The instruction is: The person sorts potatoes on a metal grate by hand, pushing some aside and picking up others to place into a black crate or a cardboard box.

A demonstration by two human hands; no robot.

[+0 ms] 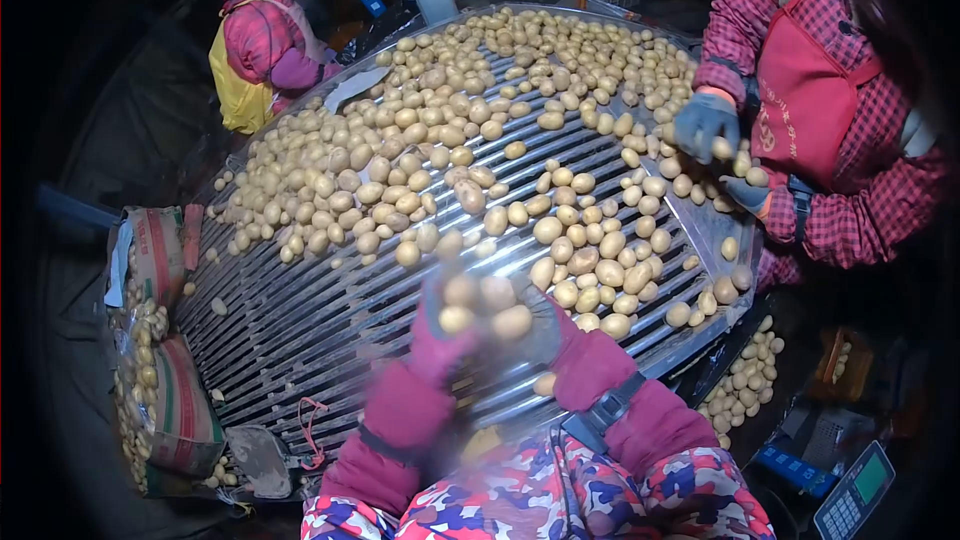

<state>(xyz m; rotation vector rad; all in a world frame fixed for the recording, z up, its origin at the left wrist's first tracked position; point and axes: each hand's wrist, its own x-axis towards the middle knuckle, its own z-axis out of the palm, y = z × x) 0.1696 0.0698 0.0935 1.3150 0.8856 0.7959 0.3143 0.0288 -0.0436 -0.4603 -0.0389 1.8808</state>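
In the head view my hands are close together above the slatted metal sorting table (270, 310), blurred by motion. My left hand (440, 312) is curled around potatoes (457, 319). Beside it, my gloved right hand (545, 325) is closed on more potatoes (512, 322). The exact finger positions are smeared. Just past my hands a cluster of loose potatoes (610, 272) lies on the bars, and a larger heap of potatoes (370, 160) spreads across the far side. One potato (544, 384) rests by my right forearm.
A co-worker in a red apron (812, 90) handles potatoes at the right edge. Another person in pink (265, 40) is at the far left. Printed sacks (185, 405) stand at the left rim. A digital scale (855, 495) sits at lower right, near potatoes (745, 380) below the table.
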